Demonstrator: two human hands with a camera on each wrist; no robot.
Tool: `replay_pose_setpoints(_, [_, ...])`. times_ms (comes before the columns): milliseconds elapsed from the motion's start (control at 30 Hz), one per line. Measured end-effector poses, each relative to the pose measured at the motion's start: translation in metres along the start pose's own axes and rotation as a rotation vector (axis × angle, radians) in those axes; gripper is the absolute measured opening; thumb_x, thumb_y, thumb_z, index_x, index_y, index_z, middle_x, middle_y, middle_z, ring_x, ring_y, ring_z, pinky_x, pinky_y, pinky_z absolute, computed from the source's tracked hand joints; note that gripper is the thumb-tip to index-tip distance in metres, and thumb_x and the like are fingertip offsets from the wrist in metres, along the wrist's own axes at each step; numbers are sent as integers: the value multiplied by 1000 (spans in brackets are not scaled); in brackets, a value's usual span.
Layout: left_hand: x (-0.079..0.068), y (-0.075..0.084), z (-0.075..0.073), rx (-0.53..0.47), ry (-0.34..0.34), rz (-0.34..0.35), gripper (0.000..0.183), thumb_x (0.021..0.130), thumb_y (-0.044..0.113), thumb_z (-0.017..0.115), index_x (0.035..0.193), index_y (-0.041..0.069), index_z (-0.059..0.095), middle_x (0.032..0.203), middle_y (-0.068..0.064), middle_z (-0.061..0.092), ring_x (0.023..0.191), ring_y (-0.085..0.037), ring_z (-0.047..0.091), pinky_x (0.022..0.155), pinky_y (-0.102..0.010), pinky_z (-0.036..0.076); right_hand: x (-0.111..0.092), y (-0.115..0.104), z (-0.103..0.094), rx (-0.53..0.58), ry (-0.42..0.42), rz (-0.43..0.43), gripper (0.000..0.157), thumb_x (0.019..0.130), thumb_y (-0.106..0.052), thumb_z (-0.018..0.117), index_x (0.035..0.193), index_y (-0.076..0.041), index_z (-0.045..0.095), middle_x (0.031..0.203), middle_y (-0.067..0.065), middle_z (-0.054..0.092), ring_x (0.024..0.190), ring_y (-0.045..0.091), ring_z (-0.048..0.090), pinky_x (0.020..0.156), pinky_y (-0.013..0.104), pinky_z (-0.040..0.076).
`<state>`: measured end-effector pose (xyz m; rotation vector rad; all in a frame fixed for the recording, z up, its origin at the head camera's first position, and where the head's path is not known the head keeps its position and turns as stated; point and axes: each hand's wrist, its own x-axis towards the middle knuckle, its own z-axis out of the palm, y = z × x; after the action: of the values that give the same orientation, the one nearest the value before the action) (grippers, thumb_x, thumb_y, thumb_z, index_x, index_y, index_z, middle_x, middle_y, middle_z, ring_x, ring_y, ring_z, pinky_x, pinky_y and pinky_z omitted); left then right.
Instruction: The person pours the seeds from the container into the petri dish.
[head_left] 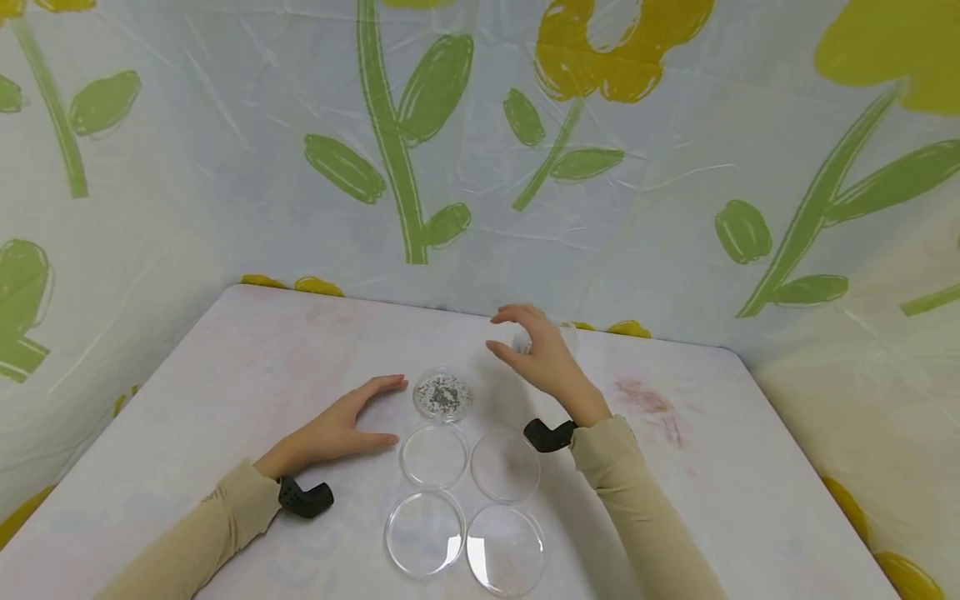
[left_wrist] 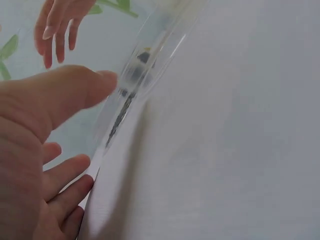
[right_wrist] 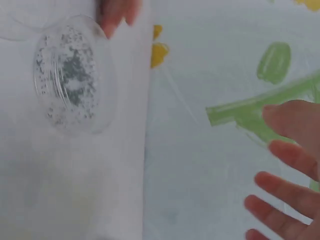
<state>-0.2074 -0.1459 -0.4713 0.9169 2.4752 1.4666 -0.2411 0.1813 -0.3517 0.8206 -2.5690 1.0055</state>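
A round clear petri dish (head_left: 443, 395) holding dark and pale specks sits on the table in the head view. To its left lies my left hand (head_left: 337, 429), thumb and fingers spread apart, with nothing gripped. My right hand (head_left: 543, 354) is raised beyond the dish and to its right, fingers loosely curved with a gap to the thumb. The right wrist view shows that hand (right_wrist: 290, 170) holding nothing, with the speckled dish (right_wrist: 70, 75) well apart from it. Something clear (head_left: 522, 340) shows partly behind my right hand; its kind cannot be made out.
Several clear round dishes or lids stand in two columns nearer me: one (head_left: 435, 456) beside the speckled dish, one (head_left: 506, 467) to its right, others (head_left: 426, 533) in front. The pale table (head_left: 315, 342) meets a flower-print curtain (head_left: 480, 233) at the back. A reddish smudge (head_left: 643, 396) marks the right side.
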Motion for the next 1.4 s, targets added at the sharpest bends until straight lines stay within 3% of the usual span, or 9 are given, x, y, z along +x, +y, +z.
replay_pose_setpoints(267, [-25,13,14,11,9,4,90,76,43,85,151,23,39,152,9,39,141,-19,32,113,-52,24,-21,35,-21,201,273,71,44,92,-9,70,134,-8,56,138,10,54,127,28,48,109,49,34])
replay_pose_setpoints(433, [-29,22,26,91,22,87,89,74,46,85,148,18,43,147,4,44,135,-21,37,108,-53,30,-37,63,-19,466,407,206,60,90,-1,70,144,-2,43,146,16,44,135,32,40,114,47,27])
replay_pose_setpoints(533, [-26,25,31,148,32,136,89,74,49,84,146,15,46,145,3,47,132,-21,39,106,-53,32,-47,80,-13,615,444,328,71,89,-1,72,148,-3,33,150,15,39,139,29,35,117,42,23])
replay_pose_setpoints(633, [-24,25,34,174,44,147,88,73,52,84,144,15,48,142,5,48,131,-21,40,105,-54,32,-54,98,-4,704,413,450,85,87,0,74,152,-3,20,155,16,31,144,29,28,118,39,20])
replay_pose_setpoints(767, [-23,26,35,172,56,134,85,73,54,83,142,16,51,141,7,49,130,-19,40,104,-54,32,-56,117,5,715,339,550,99,84,2,76,157,-5,9,161,16,21,148,27,20,120,35,17])
replay_pose_setpoints(933, [-20,26,34,179,51,130,84,73,55,82,142,17,52,140,9,51,130,-18,41,104,-53,33,-52,128,9,737,297,519,104,81,9,75,157,-4,5,162,18,20,149,27,19,120,35,13])
replay_pose_setpoints(1133, [-15,24,33,189,43,168,83,72,51,84,141,16,53,139,7,53,128,-17,44,103,-51,35,-45,135,9,731,218,505,113,77,12,77,158,-9,2,163,11,20,149,21,17,119,39,19])
replay_pose_setpoints(1400, [-13,21,32,180,31,197,80,73,50,85,140,18,55,138,8,54,126,-16,45,100,-49,35,-41,134,9,664,179,527,98,75,9,82,154,-8,27,156,11,34,142,24,30,111,37,34])
